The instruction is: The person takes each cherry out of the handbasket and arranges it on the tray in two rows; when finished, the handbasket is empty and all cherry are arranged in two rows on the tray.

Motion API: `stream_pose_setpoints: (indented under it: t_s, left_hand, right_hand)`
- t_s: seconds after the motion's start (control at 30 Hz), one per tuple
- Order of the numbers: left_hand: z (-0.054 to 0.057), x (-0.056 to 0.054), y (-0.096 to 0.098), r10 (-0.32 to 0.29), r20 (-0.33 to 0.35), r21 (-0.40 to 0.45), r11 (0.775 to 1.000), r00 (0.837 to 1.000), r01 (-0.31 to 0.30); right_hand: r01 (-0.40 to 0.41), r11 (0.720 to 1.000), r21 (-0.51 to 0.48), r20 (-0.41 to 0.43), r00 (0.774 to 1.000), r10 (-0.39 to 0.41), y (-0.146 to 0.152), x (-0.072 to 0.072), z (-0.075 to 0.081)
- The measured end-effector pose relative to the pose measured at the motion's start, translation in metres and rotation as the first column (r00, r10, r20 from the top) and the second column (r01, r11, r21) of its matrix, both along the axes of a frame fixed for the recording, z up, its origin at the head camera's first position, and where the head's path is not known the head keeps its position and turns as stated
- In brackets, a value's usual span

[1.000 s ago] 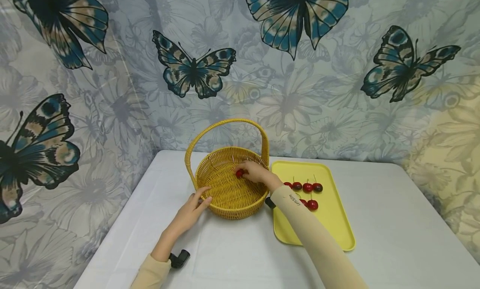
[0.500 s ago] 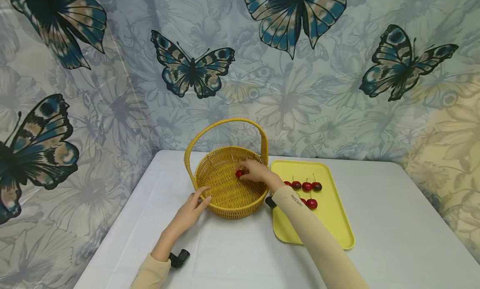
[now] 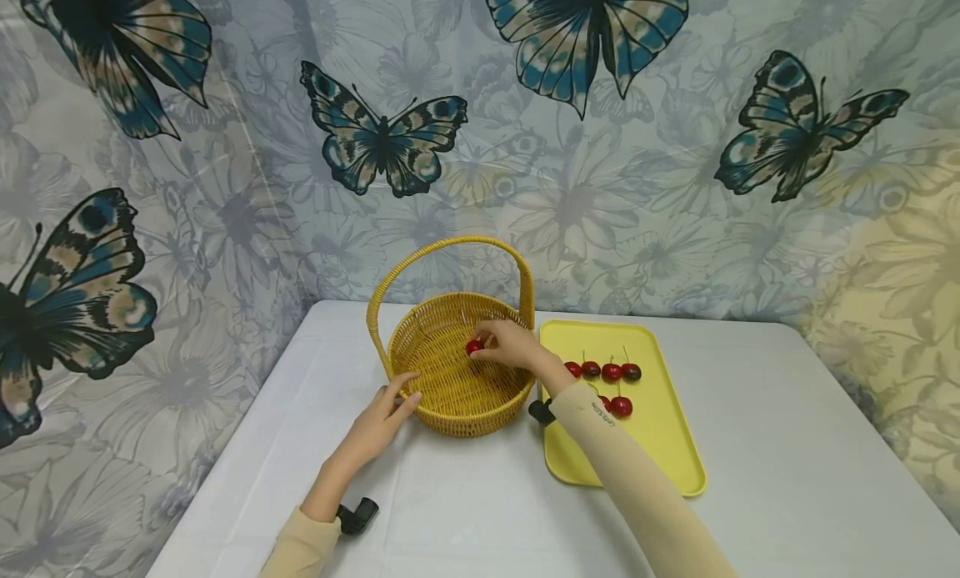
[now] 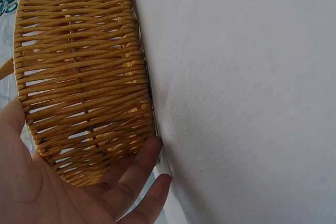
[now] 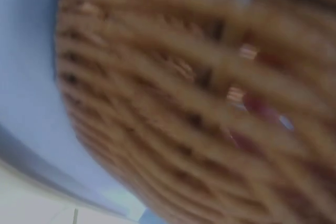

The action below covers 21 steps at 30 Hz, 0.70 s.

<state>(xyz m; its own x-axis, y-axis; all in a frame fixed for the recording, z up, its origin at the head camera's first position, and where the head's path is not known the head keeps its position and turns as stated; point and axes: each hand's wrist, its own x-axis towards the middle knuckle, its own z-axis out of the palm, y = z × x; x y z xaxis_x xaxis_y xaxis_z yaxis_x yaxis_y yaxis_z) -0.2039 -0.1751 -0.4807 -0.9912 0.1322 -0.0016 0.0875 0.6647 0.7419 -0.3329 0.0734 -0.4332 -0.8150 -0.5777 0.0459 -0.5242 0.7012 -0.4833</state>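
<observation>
A yellow woven basket (image 3: 465, 424) with a tall arched handle stands on the table. My right hand (image 3: 508, 344) reaches over its right rim and pinches a red cherry (image 3: 474, 346) low inside it. In the right wrist view the basket's wall (image 5: 173, 93) fills the frame, blurred, with a red patch showing through the gaps. At the near left side, my left hand (image 3: 378, 419) holds the basket's edge. Seen from the left wrist, that hand's fingers (image 4: 139, 174) lie along the woven outer wall (image 4: 84, 77).
To the basket's right lies a yellow tray (image 3: 660, 444) bearing several cherries (image 3: 611, 371), partly covered by my right sleeve. Both stand on a white-covered table (image 3: 465, 511). A butterfly-patterned cloth (image 3: 570, 211) hangs behind the table.
My right hand has shifted slightly left within the basket, still pinching the cherry. The left hand stays at the basket's edge.
</observation>
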Motion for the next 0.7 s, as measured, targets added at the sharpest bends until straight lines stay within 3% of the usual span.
stream_pose_setpoints:
  t_s: [0.37,0.7]
  left_hand:
    - [0.000,0.000,0.000,-0.006,-0.007,-0.007,1.000,1.000,0.006]
    - [0.001,0.001,0.000,-0.005,-0.011,-0.005,1.000,1.000,0.005]
  right_hand:
    - [0.058,0.975,-0.215,0.019,0.998,-0.055,0.004,0.015,0.002]
    - [0.049,0.959,-0.280,-0.018,0.998,-0.056,0.014,0.024,0.002]
